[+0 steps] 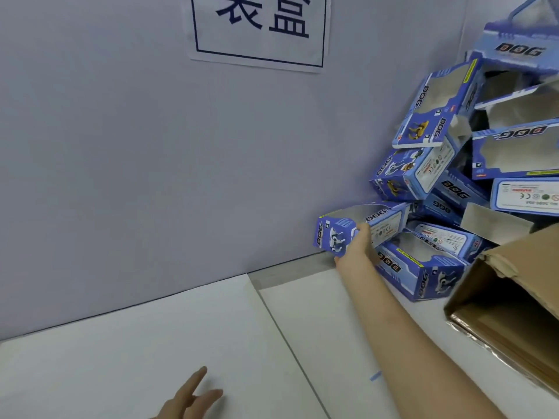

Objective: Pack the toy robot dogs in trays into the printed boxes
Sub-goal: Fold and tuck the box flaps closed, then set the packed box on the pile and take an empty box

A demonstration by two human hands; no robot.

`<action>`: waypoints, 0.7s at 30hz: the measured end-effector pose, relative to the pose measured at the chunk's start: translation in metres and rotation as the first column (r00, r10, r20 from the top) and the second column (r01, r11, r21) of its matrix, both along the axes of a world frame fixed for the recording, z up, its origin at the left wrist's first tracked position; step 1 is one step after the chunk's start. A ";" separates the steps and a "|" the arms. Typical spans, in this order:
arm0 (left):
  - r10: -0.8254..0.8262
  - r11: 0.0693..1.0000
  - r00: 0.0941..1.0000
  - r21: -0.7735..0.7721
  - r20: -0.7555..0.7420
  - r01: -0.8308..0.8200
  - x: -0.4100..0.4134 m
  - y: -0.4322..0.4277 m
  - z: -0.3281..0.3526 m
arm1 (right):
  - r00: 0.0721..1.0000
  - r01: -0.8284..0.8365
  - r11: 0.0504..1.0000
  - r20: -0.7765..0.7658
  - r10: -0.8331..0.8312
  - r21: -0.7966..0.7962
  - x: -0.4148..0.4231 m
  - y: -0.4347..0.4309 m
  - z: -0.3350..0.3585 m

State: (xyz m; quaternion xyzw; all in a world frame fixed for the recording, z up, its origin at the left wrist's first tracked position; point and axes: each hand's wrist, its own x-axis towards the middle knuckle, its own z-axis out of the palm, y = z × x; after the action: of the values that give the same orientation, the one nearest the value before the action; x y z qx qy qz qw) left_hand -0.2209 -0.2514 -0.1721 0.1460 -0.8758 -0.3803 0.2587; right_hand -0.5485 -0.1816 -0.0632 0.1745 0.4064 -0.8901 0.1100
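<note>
My right hand point(357, 247) reaches to the back of the table and grips a blue printed "DOG" box point(341, 226) at the left foot of a heap of such boxes point(447, 164). The held box has a clear window and a picture of a robot dog on its end. It sits tilted against the wall, slightly off the table. My left hand point(193, 397) hovers low over the white table point(151, 343) near the front edge, fingers straight and spread, holding nothing. No toy dog or tray is in view.
An open brown cardboard carton point(514, 303) lies at the right, its mouth facing left. A pale wall point(121, 146) closes the back of the table, with a printed paper sign point(260, 28) taped on it. A seam point(287, 337) runs between two white table sheets.
</note>
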 end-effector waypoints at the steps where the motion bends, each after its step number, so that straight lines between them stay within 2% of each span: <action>1: 0.046 0.996 0.999 -0.077 -0.001 -0.046 0.001 -0.002 -0.001 | 0.999 -0.038 0.999 -0.020 0.037 -0.028 0.017 0.000 0.004; 4: 0.146 0.978 0.983 -0.166 0.109 -0.127 0.008 0.025 0.018 | 0.979 -0.203 0.965 -0.048 0.197 -0.164 0.072 0.000 0.012; 5: 0.126 0.992 0.990 -0.012 0.062 -0.126 0.013 0.023 0.025 | 0.964 -0.264 0.945 -0.077 0.253 -0.195 0.093 0.001 0.016; 6: 0.209 0.967 0.978 0.153 -0.014 -0.204 0.013 0.019 0.018 | 0.945 -0.327 0.915 -0.109 0.309 -0.236 0.113 0.001 0.018; 7: 0.370 0.921 0.920 0.183 -0.130 -0.344 0.019 0.016 0.012 | 0.922 -0.387 0.882 -0.138 0.362 -0.271 0.131 0.001 0.019; 8: 0.393 0.883 0.918 0.295 -0.040 -0.365 0.026 0.018 0.021 | 0.897 -0.441 0.844 -0.159 0.412 -0.304 0.148 0.000 0.021; 9: 0.319 0.900 0.945 0.291 0.070 -0.325 0.027 0.018 0.027 | 0.868 -0.496 0.804 -0.186 0.460 -0.327 0.163 -0.001 0.021; 10: 0.329 0.887 0.944 0.331 0.034 -0.321 0.024 0.013 0.032 | 0.831 -0.557 0.758 -0.224 0.510 -0.339 0.176 -0.003 0.020; 11: 0.371 0.865 0.925 0.393 -0.083 -0.312 0.029 0.013 0.038 | 0.784 -0.621 0.710 -0.275 0.557 -0.332 0.187 -0.006 0.019; 14: 0.427 0.840 0.847 0.484 -0.317 -0.243 0.041 0.010 0.076 | 0.589 -0.807 0.512 -0.441 0.677 -0.294 0.208 -0.011 0.013; 16: 0.457 0.859 0.777 0.443 -0.433 -0.257 0.052 0.008 0.102 | 0.429 -0.903 0.340 -0.524 0.736 -0.262 0.217 -0.013 0.009; 18: 0.444 0.895 0.725 0.299 -0.526 -0.331 0.065 0.007 0.120 | 0.274 -0.959 0.178 -0.577 0.769 -0.219 0.223 -0.014 0.010; 21: 0.400 0.890 0.680 0.085 -0.615 -0.447 0.084 0.007 0.137 | 0.057 -0.996 0.008 -0.592 0.804 -0.084 0.229 -0.015 0.014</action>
State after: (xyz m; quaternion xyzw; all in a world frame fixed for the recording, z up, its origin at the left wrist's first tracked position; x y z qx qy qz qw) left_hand -0.1368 -0.2441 -0.0349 0.2028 -0.6974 -0.3046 0.6163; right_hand -0.3199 -0.1971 -0.0495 -0.3482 0.1929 -0.6703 0.6263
